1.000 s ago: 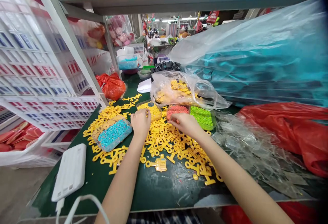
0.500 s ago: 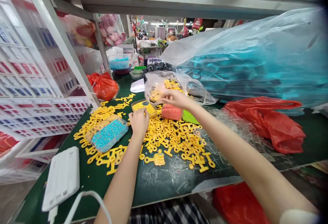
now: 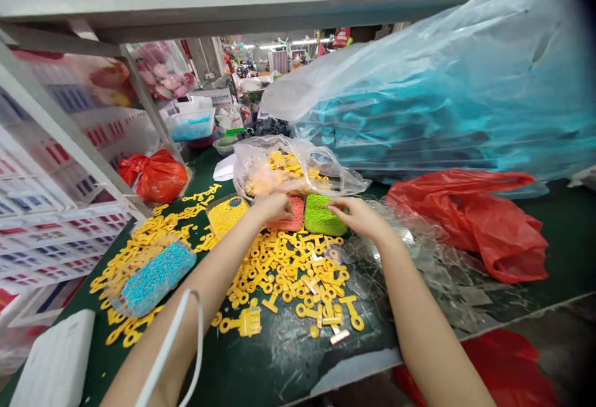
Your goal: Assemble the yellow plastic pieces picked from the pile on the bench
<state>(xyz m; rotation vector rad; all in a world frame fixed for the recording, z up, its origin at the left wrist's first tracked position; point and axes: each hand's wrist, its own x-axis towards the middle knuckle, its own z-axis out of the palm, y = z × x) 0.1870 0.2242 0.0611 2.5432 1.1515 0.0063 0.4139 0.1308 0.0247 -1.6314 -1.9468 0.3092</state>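
Observation:
My left hand (image 3: 275, 208) reaches over the tray of coral-red beads (image 3: 294, 221), fingers curled together and partly covering it. Whatever they pinch, if anything, is too small to make out. At the right side of the tray of green beads (image 3: 321, 213), my right hand (image 3: 356, 216) has its thumb and fingers drawn together at the beads. I cannot tell what is between them. A tray of yellow beads (image 3: 226, 216) with a dark round piece on it sits left of my left hand. Yellow plastic pieces (image 3: 284, 270) with rings and bars lie heaped in front of the trays.
Behind the trays lies a clear bag (image 3: 251, 159) of yellow pieces. A tray of blue beads (image 3: 158, 277) and a white power bank (image 3: 56, 357) are at left. Right are clear plastic pieces (image 3: 419, 270), a red bag (image 3: 470, 214) and a large bag of blue material (image 3: 419, 121).
My left hand has gone from the yellow beads to the coral-red tray. My right hand has come back from the clear bag to the green tray. The view has shifted rightward.

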